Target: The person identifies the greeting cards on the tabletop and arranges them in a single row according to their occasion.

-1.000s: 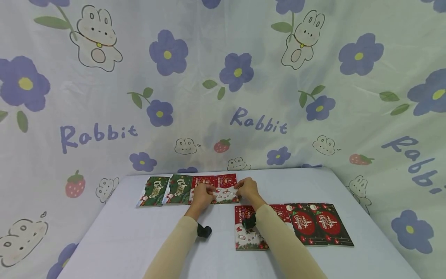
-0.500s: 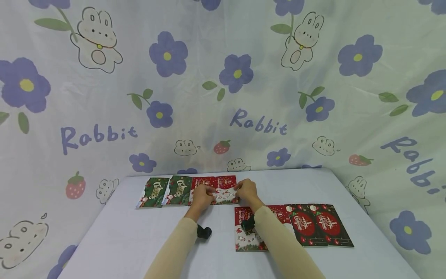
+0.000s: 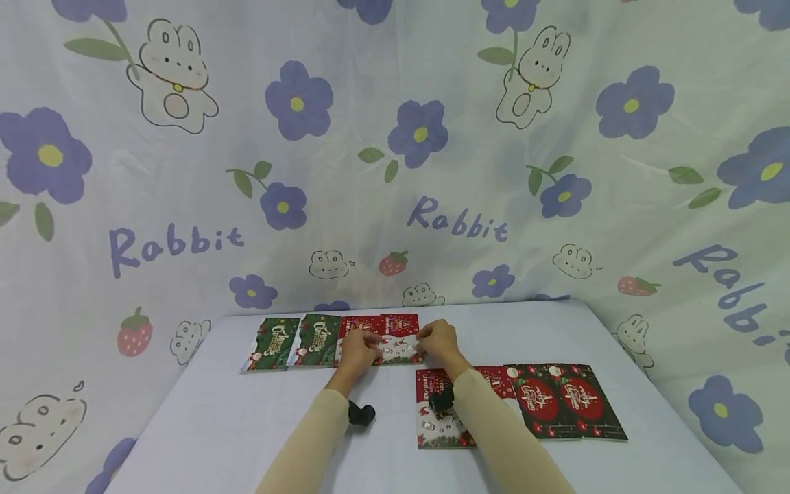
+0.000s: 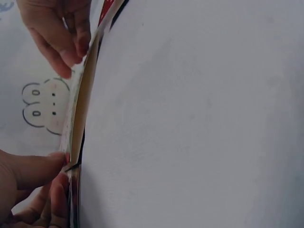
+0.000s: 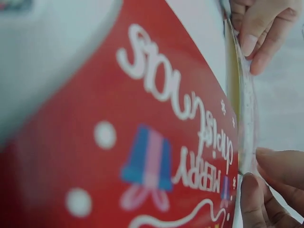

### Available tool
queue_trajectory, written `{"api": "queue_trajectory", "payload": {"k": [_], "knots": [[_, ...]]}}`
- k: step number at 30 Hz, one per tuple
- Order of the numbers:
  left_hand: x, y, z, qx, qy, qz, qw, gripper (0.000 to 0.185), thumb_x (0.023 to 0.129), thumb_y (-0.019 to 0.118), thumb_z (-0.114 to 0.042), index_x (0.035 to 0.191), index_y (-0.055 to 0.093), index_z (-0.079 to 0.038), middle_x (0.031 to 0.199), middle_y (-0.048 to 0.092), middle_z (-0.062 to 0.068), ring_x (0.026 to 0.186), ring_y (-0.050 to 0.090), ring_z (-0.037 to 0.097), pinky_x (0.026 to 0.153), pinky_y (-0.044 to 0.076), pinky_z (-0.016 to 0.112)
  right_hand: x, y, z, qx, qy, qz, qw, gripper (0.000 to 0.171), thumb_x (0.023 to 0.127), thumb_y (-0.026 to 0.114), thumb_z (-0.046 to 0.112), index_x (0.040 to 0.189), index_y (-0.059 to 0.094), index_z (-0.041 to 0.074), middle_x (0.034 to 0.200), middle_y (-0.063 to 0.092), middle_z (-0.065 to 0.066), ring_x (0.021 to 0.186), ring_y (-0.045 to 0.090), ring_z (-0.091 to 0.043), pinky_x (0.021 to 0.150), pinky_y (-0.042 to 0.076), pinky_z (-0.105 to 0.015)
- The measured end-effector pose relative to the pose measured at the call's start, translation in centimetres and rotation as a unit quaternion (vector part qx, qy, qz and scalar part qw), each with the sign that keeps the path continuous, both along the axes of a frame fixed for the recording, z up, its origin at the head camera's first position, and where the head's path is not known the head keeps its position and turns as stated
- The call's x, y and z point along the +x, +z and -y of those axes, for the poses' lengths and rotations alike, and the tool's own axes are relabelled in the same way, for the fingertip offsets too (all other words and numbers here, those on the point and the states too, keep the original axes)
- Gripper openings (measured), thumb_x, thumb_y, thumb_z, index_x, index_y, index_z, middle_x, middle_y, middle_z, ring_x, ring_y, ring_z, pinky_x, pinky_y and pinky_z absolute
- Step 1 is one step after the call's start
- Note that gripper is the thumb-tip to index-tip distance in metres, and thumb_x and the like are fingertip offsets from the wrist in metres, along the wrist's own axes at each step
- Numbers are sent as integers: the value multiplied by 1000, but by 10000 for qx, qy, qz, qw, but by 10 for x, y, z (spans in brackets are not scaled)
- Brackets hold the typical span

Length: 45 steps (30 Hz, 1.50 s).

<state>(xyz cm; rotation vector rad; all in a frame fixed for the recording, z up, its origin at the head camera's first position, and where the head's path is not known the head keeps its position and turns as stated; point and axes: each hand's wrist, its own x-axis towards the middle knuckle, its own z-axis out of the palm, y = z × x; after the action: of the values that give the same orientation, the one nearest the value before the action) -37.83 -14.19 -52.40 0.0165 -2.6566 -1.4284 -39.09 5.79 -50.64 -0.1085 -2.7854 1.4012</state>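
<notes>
A red and white Christmas card [image 3: 398, 343] lies at the right end of the back row. My left hand [image 3: 356, 351] holds its left edge, beside a matching card [image 3: 359, 320] that the hand partly covers. With thumb and fingers, my right hand [image 3: 439, 341] pinches its right edge. In the left wrist view, the left hand [image 4: 33, 190] is at the lower left and the card's edge [image 4: 83, 104] bows slightly, showing a tan inside. The right wrist view has the right hand [image 5: 273, 194] at the card's lower corner.
Two green Christmas cards [image 3: 317, 341] overlap at the row's left. In front right lie red and white cards [image 3: 441, 432], partly under the right sleeve [image 3: 500, 425], and two dark cards [image 3: 583, 401]. A rabbit-print cloth [image 3: 395, 171] hangs behind the white table [image 3: 204, 425].
Both hands stay on the card with hardly any movement. The whole head view has shifted slightly, so the scene sits a little lower.
</notes>
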Motion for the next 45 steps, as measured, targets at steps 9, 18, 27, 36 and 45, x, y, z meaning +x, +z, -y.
{"api": "queue_trajectory", "payload": {"k": [9, 18, 27, 36, 45], "knots": [[7, 8, -4, 178, 45, -480, 9987, 17, 85, 81, 7, 101, 80, 4, 86, 71, 10, 75, 64, 18, 64, 55, 33, 8, 3, -8, -980, 87, 81, 9951, 17, 88, 84, 5, 104, 78, 2, 93, 72, -7, 84, 68, -20, 78, 60, -33], [19, 18, -10, 478, -76, -645, 9967, 18, 88, 79, 5, 106, 79, 5, 95, 74, 16, 81, 68, 21, 69, 57, 35, 25, 6, -26, -1601, 364, -73, 9864, 24, 92, 81, 10, 113, 77, -1, 97, 75, -5, 88, 71, -20, 88, 58, -43], [39, 12, -24, 894, -388, -514, 9939, 21, 90, 78, 7, 110, 77, 5, 98, 74, 13, 89, 70, 25, 76, 60, 36, 46, 13, -45, -2041, 271, -188, 9784, 25, 93, 81, 11, 115, 76, -1, 104, 75, -8, 92, 72, -20, 97, 56, -53], [54, 13, -45, 1163, -829, -218, 9895, 24, 92, 78, 4, 115, 75, 6, 106, 74, 15, 94, 68, 22, 81, 59, 33, 62, 16, -64, -2118, 189, -385, 9764, 19, 94, 78, 8, 112, 78, 2, 103, 76, -9, 91, 74, -25, 96, 55, -55], [69, 16, -62, 1188, -1022, -196, 9874, 19, 91, 78, 5, 109, 77, 5, 100, 75, 13, 86, 68, 17, 73, 58, 28, 70, 11, -72, -2199, 284, -226, 9748, 23, 94, 77, 4, 114, 74, -8, 102, 75, -11, 94, 72, -35, 88, 59, -50]]}}
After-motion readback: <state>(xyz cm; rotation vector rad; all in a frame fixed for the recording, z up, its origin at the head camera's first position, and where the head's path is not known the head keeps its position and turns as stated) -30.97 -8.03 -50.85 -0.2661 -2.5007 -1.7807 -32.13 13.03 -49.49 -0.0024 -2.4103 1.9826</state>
